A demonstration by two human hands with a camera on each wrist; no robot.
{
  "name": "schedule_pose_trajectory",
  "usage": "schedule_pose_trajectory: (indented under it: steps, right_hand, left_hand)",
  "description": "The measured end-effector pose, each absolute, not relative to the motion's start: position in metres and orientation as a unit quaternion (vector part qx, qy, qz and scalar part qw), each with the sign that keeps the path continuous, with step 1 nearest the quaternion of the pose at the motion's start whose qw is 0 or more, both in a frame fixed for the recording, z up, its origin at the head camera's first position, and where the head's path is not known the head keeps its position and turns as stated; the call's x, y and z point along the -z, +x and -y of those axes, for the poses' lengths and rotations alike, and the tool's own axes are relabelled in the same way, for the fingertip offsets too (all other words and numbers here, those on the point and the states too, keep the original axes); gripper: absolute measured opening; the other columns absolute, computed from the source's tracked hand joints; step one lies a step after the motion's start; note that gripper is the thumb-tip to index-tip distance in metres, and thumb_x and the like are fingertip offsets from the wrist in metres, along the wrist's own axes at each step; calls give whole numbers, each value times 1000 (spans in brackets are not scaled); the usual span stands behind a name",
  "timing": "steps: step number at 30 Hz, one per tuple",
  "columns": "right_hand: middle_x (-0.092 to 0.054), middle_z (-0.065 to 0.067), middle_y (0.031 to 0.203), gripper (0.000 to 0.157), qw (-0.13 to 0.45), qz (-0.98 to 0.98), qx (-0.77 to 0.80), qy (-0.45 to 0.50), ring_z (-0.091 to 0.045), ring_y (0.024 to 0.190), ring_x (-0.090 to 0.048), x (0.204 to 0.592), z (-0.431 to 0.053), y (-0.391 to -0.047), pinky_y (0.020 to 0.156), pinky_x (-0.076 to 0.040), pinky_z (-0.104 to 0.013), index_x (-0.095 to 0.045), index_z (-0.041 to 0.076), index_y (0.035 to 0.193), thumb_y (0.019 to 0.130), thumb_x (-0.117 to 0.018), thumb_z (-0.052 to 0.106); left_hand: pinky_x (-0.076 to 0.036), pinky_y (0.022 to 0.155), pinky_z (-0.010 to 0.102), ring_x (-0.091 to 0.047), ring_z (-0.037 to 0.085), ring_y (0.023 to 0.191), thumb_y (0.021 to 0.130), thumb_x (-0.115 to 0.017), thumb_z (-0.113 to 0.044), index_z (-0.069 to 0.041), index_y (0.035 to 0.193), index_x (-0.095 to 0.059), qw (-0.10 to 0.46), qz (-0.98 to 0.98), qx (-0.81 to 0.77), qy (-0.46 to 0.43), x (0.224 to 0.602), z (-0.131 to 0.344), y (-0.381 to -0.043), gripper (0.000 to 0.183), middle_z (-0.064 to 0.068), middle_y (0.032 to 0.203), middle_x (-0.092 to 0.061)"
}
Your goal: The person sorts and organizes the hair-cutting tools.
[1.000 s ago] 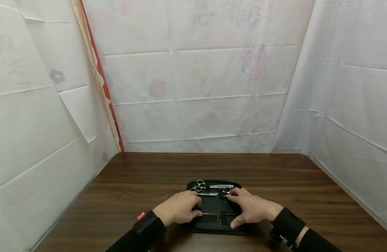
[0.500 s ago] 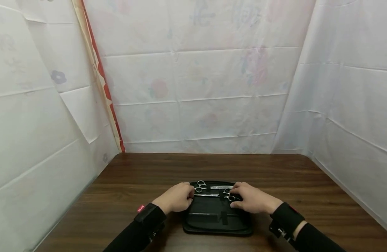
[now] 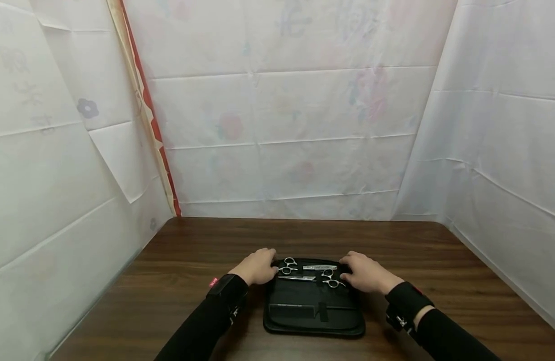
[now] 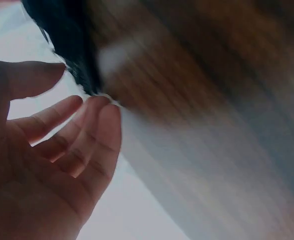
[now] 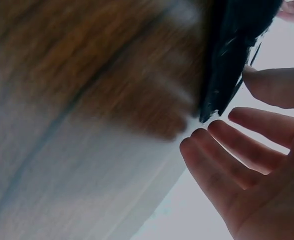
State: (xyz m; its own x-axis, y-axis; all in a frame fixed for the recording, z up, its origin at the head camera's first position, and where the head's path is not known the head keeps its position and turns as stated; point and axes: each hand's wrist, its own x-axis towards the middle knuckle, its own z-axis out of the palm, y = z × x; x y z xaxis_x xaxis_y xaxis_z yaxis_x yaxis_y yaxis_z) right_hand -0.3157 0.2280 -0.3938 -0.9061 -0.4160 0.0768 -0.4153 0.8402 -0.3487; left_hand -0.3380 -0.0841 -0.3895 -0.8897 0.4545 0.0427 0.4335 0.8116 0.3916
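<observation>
L hand & R hand have shifted to far corners of black, rounded-rectangular case, betw. them; both half-open, no firm grip seen; silver metal scissors less covered, so work's prob. on case edge.

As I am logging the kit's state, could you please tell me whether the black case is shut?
No, the black case lies open, its silver scissors in plain view.
</observation>
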Motion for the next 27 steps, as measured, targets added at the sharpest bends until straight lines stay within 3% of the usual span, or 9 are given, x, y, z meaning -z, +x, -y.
schedule_pose_trajectory:
  steps: [8, 16, 27]
  right_hand:
    - [-67, -15, 108, 24, -9, -960, 184, -211, -34, 101, -66, 395, -230, -332, 86, -54, -49, -70, -7, 115, 95, -69, 4]
    - [-61, -10, 99, 17, -18, -962, 178, -206, -27, 90, -62, 398, -226, -338, 80, -54, -46, -73, -3, 110, 94, -68, 3]
    - [-62, -12, 104, 17, -12, -966, 175, -190, -29, 92, -63, 398, -223, -338, 80, -54, -46, -72, -4, 110, 95, -67, 3]
  left_hand:
    - [-51, 85, 50, -62, 30, 98, 100, -65, -17, -2, 112, -68, 34, -955, -200, 215, 389, 82, -349, 20, 13, 109, -63]
    - [-52, 83, 48, -63, 27, 93, 98, -68, -18, -5, 109, -69, 25, -961, -202, 189, 395, 80, -355, 17, 10, 105, -65]
    - [-52, 88, 49, -64, 30, 97, 95, -64, -5, -2, 116, -71, 32, -960, -211, 181, 390, 78, -357, 22, 15, 113, -68]
